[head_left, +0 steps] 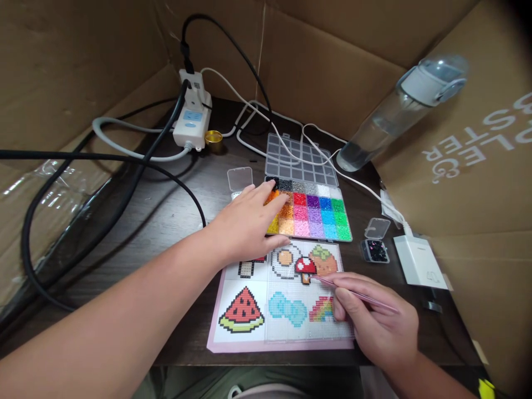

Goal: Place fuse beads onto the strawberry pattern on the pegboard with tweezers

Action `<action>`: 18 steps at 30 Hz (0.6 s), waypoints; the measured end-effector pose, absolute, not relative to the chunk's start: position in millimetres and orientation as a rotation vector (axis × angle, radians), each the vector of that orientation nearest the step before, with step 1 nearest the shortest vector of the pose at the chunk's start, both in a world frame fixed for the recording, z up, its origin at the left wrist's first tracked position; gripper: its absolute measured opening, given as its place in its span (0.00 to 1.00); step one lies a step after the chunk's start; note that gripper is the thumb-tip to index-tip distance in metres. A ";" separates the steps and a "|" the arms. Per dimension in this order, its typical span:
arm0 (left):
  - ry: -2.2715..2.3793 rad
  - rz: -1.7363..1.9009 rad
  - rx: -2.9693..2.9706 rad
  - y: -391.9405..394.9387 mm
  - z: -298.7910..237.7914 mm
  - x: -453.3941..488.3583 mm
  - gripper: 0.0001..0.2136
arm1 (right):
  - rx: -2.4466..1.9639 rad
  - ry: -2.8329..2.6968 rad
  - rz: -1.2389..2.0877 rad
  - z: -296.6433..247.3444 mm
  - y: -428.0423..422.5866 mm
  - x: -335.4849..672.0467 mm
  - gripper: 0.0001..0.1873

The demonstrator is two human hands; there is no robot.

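Observation:
My left hand (245, 224) lies with fingers stretched over the left end of a clear bead box (316, 213) filled with coloured beads, its lid (299, 160) folded back. My right hand (374, 318) pinches thin pink tweezers (353, 291), whose tip points at the red mushroom (305, 267) on a clear pegboard (307, 327). The pegboard rests on a pattern sheet (241, 310) with a watermelon, a blue bow, a rainbow, an egg and an orange fruit.
A power strip (191, 113) with black and white cables sits at the back left beside a gold cap (214, 139). A clear bottle (399, 111) leans at the back right. A small box of dark beads (375, 250) and a white charger (419, 261) lie right. Cardboard walls surround the desk.

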State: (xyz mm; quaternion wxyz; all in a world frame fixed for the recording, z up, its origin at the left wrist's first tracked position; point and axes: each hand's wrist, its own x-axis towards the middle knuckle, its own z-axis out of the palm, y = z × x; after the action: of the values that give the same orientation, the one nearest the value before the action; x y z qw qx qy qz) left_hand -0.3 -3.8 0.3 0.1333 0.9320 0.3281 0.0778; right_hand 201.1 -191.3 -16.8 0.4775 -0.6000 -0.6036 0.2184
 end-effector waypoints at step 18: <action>0.952 0.226 2.700 -3.6 1.1 0.1 0.39 | -1.483 -1.489 0.534 -15.3 -190.9 199.3 0.12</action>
State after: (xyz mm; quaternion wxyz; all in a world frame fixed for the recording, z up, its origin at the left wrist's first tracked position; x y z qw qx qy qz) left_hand 0.1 -3.6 1.1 0.1347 0.9316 0.3285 0.0781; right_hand 199.3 -190.9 -15.3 0.4676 -0.6046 -0.6070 0.2175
